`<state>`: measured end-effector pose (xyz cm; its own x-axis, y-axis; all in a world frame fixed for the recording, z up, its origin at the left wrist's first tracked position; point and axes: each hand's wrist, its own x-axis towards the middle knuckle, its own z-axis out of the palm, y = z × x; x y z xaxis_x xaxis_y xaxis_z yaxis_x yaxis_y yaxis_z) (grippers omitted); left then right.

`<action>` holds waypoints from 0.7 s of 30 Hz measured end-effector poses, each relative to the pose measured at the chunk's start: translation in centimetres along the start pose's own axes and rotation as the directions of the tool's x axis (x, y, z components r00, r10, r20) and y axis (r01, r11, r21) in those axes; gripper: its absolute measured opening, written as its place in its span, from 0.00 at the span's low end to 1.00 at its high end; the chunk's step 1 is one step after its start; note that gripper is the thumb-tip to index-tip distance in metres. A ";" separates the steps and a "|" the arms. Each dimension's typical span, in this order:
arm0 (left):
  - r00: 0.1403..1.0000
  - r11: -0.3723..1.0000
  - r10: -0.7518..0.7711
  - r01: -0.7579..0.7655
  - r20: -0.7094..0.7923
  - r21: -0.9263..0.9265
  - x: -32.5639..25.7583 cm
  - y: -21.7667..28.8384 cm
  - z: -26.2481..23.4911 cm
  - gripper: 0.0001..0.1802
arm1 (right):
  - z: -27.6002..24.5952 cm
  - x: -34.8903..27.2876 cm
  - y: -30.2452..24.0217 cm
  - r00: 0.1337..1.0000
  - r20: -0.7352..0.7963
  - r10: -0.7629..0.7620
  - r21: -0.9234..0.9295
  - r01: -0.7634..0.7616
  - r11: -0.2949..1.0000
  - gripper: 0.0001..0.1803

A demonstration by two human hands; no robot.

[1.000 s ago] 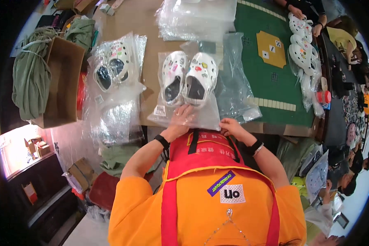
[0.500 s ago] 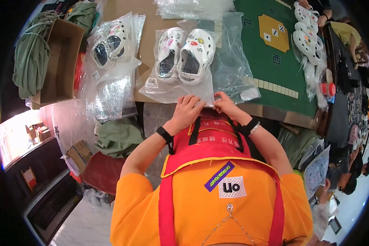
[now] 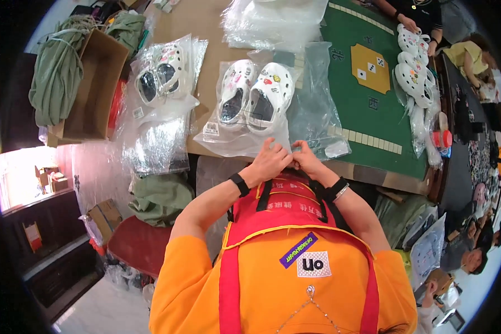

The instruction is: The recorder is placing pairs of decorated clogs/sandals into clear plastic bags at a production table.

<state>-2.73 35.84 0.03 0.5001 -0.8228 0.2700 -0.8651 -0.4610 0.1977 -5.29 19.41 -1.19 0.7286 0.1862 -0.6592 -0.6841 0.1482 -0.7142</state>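
Two white clogs (image 3: 255, 97) lay side by side inside a clear plastic bag (image 3: 228, 142) on the brown table (image 3: 206, 28) in front of me. My left hand (image 3: 270, 161) and right hand (image 3: 305, 158) met at the bag's near edge, fingers pinched shut on the plastic.

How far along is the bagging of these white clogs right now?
Done: one bagged pair lies at the left. In hand: left hand and right hand pinch the near edge of the clear bag holding the white clogs. Left: loose clogs at far right.
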 end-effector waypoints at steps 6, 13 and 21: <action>0.997 0.997 0.078 -0.079 -0.007 -0.011 0.3 -1.7 -1.3 0.03 | 1.4 0.1 0.0 0.995 -0.092 -0.038 0.055 0.043 0.998 0.17; 0.994 0.990 0.105 -0.105 -0.001 -0.093 1.3 -2.0 -0.5 0.04 | 1.5 -1.2 -1.8 0.992 -0.113 -0.053 -0.218 0.027 0.976 0.13; 0.998 0.988 0.062 -0.066 -0.031 -0.139 1.1 -2.1 0.2 0.03 | 2.4 -0.9 0.0 0.968 -0.251 0.014 0.223 0.043 0.974 0.14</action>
<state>-0.35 35.81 -0.30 0.4465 -0.8390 0.3109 -0.8824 -0.3552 0.3086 -6.06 21.53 -0.05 0.7043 -0.0614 -0.7072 -0.6425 0.3686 -0.6718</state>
